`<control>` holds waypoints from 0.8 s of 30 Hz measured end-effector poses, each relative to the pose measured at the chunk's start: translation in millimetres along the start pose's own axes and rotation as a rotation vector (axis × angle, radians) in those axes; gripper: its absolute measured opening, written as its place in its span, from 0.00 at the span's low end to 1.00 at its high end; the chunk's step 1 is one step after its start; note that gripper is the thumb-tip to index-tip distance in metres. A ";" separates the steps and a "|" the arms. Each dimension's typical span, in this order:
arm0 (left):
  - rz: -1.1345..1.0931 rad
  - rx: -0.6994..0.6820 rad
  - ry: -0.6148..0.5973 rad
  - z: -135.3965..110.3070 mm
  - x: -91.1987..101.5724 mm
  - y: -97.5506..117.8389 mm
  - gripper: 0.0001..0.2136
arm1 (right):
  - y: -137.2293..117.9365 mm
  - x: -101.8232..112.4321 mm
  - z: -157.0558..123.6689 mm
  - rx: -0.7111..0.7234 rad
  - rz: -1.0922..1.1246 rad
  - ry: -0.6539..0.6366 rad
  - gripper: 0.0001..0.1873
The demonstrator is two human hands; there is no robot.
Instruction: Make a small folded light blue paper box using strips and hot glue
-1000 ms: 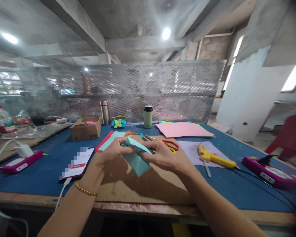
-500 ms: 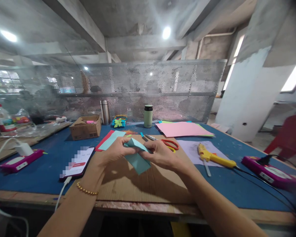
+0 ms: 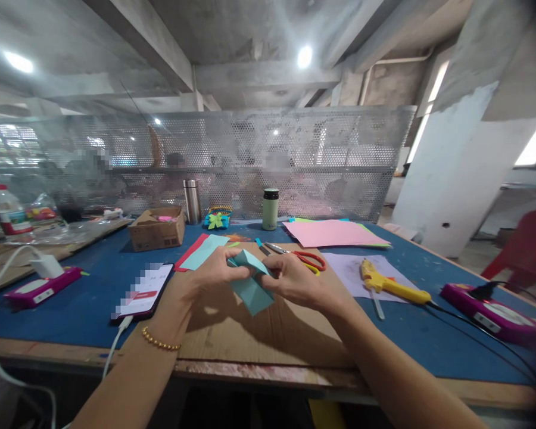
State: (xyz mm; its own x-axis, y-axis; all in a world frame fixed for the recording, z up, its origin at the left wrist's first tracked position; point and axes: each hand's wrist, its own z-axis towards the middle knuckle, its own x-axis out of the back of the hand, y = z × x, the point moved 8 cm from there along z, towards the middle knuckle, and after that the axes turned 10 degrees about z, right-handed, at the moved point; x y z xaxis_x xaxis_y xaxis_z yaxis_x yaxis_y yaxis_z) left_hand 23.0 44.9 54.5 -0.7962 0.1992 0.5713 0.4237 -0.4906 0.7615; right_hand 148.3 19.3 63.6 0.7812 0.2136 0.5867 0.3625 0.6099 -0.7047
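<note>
A folded piece of light blue paper point(image 3: 253, 292) is held between my two hands, above a sheet of brown cardboard point(image 3: 268, 342). My left hand point(image 3: 218, 268) pinches its upper left part, thumb in front. On the other side my right hand point(image 3: 292, 277) grips the right edge between thumb and fingers. Creases show in the paper, and its upper part stands up between the thumbs. Just beyond my right hand lie scissors with red handles point(image 3: 310, 260). Behind my left hand are a light blue sheet point(image 3: 205, 251) and a red sheet point(image 3: 196, 250).
At right, a yellow glue gun point(image 3: 395, 288) rests on lilac paper point(image 3: 343, 274), its cord reaching a purple power strip point(image 3: 491, 313). A phone point(image 3: 145, 292) lies left. Farther back are a cardboard box point(image 3: 156, 232), steel flask point(image 3: 192, 202), green cup point(image 3: 270, 211) and pink paper point(image 3: 335, 232).
Both hands keep their pinch on the light blue paper, with hardly any movement of the fingers. The whole view has shifted slightly.
</note>
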 end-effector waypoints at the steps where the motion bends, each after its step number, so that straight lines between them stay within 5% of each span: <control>1: 0.010 -0.007 0.000 0.7 0.2 -0.2 0.07 | 0.1 0.1 -0.2 -0.002 -0.010 0.002 0.07; 24: 0.006 -0.043 -0.018 3.5 -3.2 -10.0 0.07 | 12.4 -2.6 2.9 -0.020 0.001 -0.040 0.05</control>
State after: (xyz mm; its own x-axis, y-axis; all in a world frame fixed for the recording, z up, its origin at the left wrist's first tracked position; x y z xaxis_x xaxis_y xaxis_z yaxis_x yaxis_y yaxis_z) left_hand 22.8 52.2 46.2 -0.7855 0.2115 0.5815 0.4091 -0.5276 0.7445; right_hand 149.2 28.5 54.5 0.7609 0.2452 0.6008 0.3718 0.5942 -0.7132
